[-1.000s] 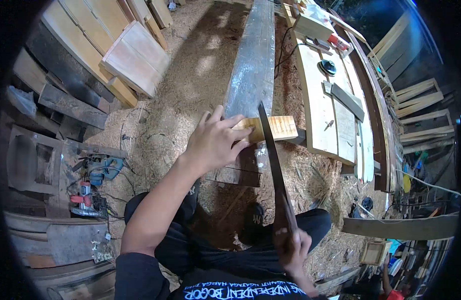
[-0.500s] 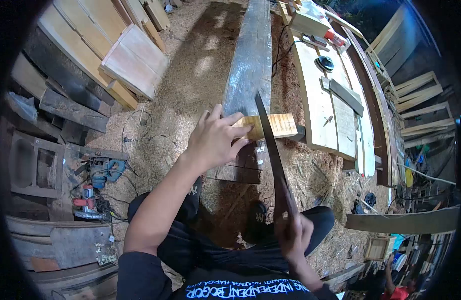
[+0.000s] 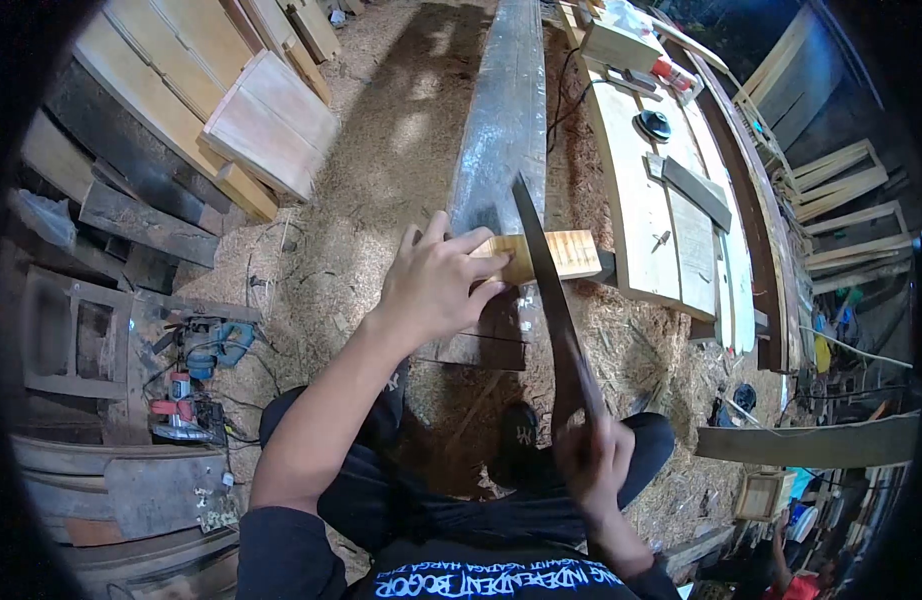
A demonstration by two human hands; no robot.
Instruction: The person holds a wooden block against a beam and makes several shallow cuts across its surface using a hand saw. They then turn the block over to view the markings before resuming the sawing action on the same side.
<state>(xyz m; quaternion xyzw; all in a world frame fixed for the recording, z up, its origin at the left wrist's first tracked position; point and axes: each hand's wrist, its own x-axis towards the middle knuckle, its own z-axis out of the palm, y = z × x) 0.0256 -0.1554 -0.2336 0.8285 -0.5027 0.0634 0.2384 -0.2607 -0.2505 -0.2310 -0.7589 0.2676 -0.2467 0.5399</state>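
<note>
My left hand [image 3: 441,275] is closed on the near end of a light wooden block [image 3: 578,254], thumb below and fingers over its top. The block lies across the end of a long dark plank bench [image 3: 499,120], its right part jutting past the bench's side. Across the block runs the dark blade of a handsaw [image 3: 553,300], its tip pointing away from me. My right hand [image 3: 594,462] is wrapped round the saw's handle, close to my right knee. The blade covers a strip of the block.
On the right stands a workbench of pale boards [image 3: 646,225], bearing a black round tool part [image 3: 652,125] and a short grey wood piece [image 3: 696,193]. Power tools [image 3: 216,345] lie at left on the sawdust floor. Wooden panels [image 3: 271,125] lean at upper left. Another person in red [image 3: 806,585] shows at lower right.
The saw blade still crosses the block, with my right hand shifted only slightly down along the stroke. My left hand keeps its hold. The whole view has drifted a little.
</note>
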